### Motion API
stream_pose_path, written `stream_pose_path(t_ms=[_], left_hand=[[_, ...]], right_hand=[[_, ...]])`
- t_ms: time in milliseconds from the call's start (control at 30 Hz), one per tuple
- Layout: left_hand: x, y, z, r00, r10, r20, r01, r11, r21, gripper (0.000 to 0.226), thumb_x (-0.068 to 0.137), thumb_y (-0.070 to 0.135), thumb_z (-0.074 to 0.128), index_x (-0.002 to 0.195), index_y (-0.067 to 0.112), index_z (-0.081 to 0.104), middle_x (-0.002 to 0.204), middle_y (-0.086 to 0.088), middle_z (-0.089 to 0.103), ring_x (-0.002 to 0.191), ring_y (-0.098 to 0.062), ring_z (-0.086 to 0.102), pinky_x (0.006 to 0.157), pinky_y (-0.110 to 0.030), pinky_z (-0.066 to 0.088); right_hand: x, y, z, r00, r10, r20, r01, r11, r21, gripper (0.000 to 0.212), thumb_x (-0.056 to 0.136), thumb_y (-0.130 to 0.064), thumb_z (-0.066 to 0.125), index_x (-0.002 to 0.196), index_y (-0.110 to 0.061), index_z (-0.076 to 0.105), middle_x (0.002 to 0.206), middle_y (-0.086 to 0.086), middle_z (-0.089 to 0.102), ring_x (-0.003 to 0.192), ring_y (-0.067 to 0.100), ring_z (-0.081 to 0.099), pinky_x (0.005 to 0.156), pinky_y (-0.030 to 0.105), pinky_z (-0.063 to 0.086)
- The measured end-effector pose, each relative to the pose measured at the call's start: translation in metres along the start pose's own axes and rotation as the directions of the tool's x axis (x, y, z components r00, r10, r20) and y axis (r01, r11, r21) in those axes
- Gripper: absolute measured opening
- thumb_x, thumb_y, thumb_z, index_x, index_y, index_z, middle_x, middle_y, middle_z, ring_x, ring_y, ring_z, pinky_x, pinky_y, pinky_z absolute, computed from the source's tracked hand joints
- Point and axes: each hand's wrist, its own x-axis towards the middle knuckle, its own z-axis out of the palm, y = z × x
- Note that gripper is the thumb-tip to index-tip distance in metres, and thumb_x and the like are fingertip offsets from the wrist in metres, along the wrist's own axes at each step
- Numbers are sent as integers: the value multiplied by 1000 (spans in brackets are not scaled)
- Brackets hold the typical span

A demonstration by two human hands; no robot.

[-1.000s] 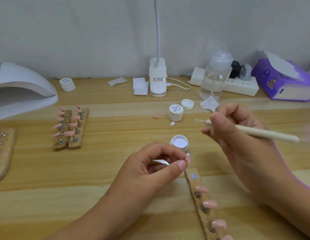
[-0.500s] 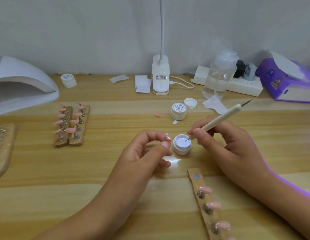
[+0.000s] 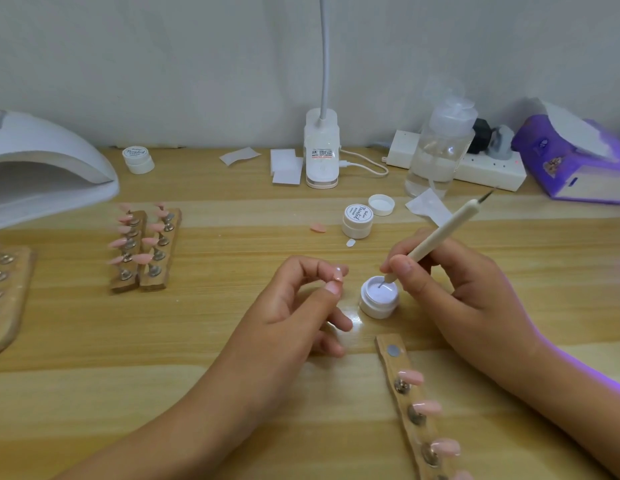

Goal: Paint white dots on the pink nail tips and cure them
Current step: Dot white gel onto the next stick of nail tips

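Observation:
My right hand grips a cream dotting pen like a pencil, and the pen's lower tip is dipped into an open jar of white gel. My left hand, just left of the jar, pinches something small and pale between thumb and forefinger; it is mostly hidden. A wooden strip with pink nail tips on metal studs lies in front of the jar. Two more wooden strips of pink tips sit at mid left. The white curing lamp stands at the far left.
Behind the hands are a closed white jar, its loose lid, a stray pink tip and paper wipes. Along the wall stand a desk lamp base, a clear pump bottle, a power strip, a purple box and another jar.
My right hand swung the pen from lying level to pointing down and put its tip into the white gel jar. My left hand lifted away from the front strip towards the jar.

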Motion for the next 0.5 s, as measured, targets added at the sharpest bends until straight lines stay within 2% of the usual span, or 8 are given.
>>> stream_pose_path(t_ms=[67, 167, 333, 500], left_hand=[[-1, -1, -2, 999, 33, -7, -32, 999, 44, 4, 78, 35, 60, 76, 34, 64, 87, 8, 69, 61, -9, 57, 59, -25, 46], [-2, -1, -1, 996, 83, 30, -84, 995, 50, 4, 77, 30, 62, 78, 31, 66, 73, 13, 58, 60, -4, 51, 57, -18, 46], [-2, 0, 0, 989, 114, 93, -119, 991, 53, 5, 75, 26, 65, 76, 29, 69, 79, 4, 57, 62, -3, 48, 56, -15, 45], [-3, -1, -1, 988, 116, 106, -119, 993, 17, 6, 76, 24, 66, 76, 28, 71, 78, 4, 59, 64, -2, 51, 59, -15, 47]], right_hand=[[0, -1, -1, 1000, -8, 2, 8, 1000, -3, 13, 92, -33, 53, 87, -26, 62, 83, -7, 60, 72, 5, 51, 70, 10, 40], [0, -1, -1, 1000, -11, 14, 11, 1000, -4, 14, 92, -32, 53, 86, -23, 62, 82, -5, 60, 71, 3, 50, 69, 10, 39], [1, 0, 0, 999, -1, 32, 2, 1000, -22, 19, 92, -33, 53, 85, -17, 62, 82, -5, 60, 71, 5, 51, 69, 11, 39], [1, 1, 0, 999, 5, 32, -4, 999, -32, 20, 91, -34, 53, 85, -18, 63, 82, -5, 61, 72, 5, 51, 68, 12, 40]])
